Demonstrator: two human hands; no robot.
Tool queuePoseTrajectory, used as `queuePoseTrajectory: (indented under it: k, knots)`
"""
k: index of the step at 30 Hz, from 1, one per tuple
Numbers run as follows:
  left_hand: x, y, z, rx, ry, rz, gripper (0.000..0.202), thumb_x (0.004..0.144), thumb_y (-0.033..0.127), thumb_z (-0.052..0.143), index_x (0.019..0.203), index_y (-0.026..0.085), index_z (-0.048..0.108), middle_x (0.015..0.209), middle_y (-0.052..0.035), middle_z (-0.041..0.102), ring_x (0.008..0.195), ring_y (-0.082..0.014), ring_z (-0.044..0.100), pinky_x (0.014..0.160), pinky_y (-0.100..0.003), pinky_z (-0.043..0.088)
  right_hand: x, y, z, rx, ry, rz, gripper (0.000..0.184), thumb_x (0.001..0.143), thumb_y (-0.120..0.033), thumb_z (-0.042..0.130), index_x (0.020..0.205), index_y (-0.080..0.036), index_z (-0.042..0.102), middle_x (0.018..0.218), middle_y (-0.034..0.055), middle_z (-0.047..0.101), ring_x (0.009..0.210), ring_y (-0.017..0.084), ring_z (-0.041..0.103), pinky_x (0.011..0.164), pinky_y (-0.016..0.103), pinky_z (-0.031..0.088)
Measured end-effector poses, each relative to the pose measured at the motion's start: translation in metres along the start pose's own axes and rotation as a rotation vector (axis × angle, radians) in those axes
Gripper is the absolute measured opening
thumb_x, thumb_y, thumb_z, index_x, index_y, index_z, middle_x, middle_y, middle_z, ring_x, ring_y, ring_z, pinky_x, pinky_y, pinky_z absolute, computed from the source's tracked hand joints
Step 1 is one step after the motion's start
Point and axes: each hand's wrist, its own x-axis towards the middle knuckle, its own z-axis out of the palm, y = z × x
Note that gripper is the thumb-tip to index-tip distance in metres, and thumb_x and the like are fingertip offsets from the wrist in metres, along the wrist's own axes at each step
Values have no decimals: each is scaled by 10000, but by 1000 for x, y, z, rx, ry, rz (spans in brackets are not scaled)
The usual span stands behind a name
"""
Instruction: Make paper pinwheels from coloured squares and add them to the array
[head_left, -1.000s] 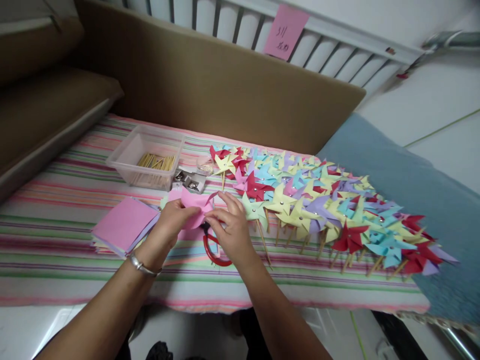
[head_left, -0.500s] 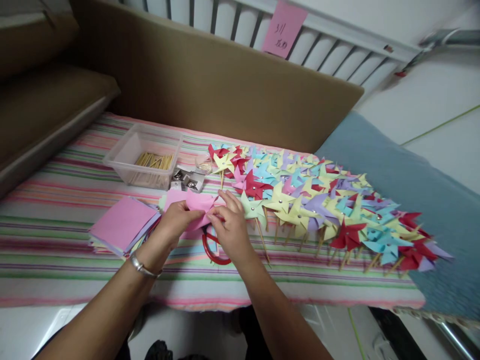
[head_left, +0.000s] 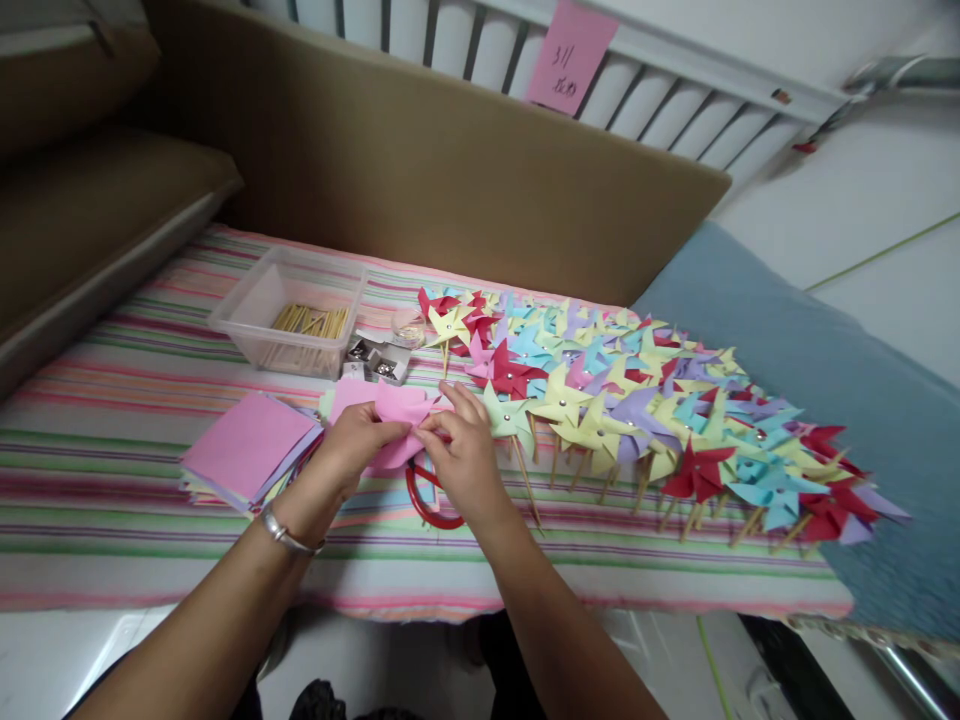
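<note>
Between my two hands is a pink paper pinwheel (head_left: 400,402), its points partly folded in toward the middle. My left hand (head_left: 358,438) pinches it from the left with thumb and fingers. From the right, my right hand (head_left: 459,445) pinches the paper near its centre; the fingertips partly hide the fold. Below the paper lie scissors with red handles (head_left: 433,517), their blades covered. A stack of coloured paper squares (head_left: 251,448), pink on top, lies left of my left wrist. Close to my right hand is a pale green pinwheel (head_left: 510,415) on a stick.
Behind my hands stand a clear plastic box (head_left: 240,320) of wooden sticks, a small box of metal fasteners (head_left: 377,360) and a small round clear container (head_left: 409,327). Many finished pinwheels (head_left: 637,410) spread rightward over the striped cloth (head_left: 112,480). A cardboard panel (head_left: 420,170) rises at the back.
Both hands stay almost in place, still pinching the pink paper. The view has shifted very slightly.
</note>
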Motion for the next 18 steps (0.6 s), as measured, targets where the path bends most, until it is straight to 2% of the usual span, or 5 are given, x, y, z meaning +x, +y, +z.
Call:
queuePoseTrajectory:
  k: [8, 14, 18]
  knots:
    - [-1, 2, 1, 2, 3, -25, 292, 503, 238, 753, 764, 111, 719, 716, -70, 716, 609, -171, 608, 578, -257, 451, -1, 1, 1, -21, 8, 3, 70, 775, -179, 645, 712, -188, 675, 1302, 138, 556, 1309, 268, 372, 1067, 456, 303]
    - [-1, 1, -1, 11, -52, -19, 281, 530, 274, 770, 756, 117, 717, 743, -77, 718, 626, -176, 613, 586, -262, 449, 0, 3, 2, -22, -5, 39, 63, 762, -185, 650, 704, -195, 671, 1308, 125, 553, 1310, 272, 370, 1067, 464, 297]
    - [0, -1, -3, 1, -74, -20, 309, 529, 278, 783, 785, 117, 723, 764, -79, 725, 682, -202, 640, 644, -285, 474, 1, 2, 2, -34, -15, 57, 73, 756, -181, 649, 685, -192, 662, 1305, 123, 557, 1305, 272, 375, 1067, 457, 295]
